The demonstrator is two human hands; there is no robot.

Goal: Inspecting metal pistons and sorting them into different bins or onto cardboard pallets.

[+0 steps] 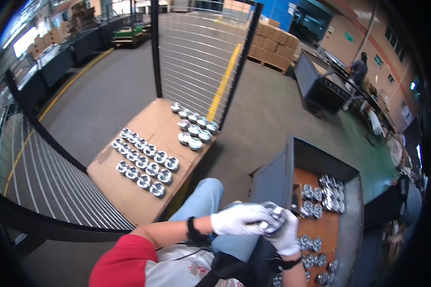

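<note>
Both gloved hands, left hand (237,218) and right hand (286,234), grip one shiny metal part (274,216) above the bin (277,177) of similar parts.

The metal part (273,217) is mostly buried under the left hand (237,219) & right hand (286,237), so its shape is hard to tell. Bin (352,201) gets cut off at the bottom edge, w/ some shiny parts (321,196) behind its wall. Person in the distance (358,71) is way too small/blurry for detail.
</note>
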